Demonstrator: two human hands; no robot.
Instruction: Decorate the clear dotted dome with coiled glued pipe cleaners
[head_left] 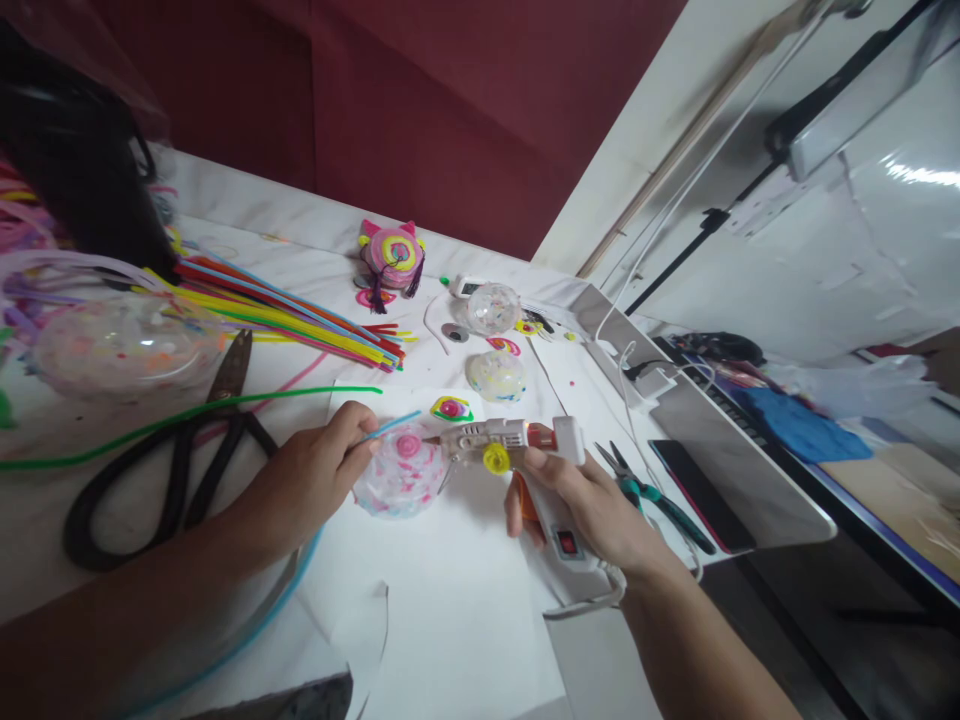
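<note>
My left hand [319, 480] pinches a light-blue pipe cleaner [304, 568] near its end, and the rest trails back under my forearm. Below that tip lies a clear round dome [401, 485] speckled pink, with a pink coil on top. My right hand [574, 500] grips a white hot glue gun [491, 437], fingers around its handle by the orange trigger. The nozzle points left and meets or nearly meets the pink coil; exact contact I cannot tell. A yellow round piece [496, 458] sits on the gun's side. White paper [457, 610] lies beneath.
Large black-handled scissors [184, 465] and a bundle of coloured pipe cleaners [300, 315] lie left. Behind stand a pink decorated ball [394, 260] and clear domes [493, 310]. Pliers [660, 500], a phone [701, 495] and a power strip [649, 385] are right.
</note>
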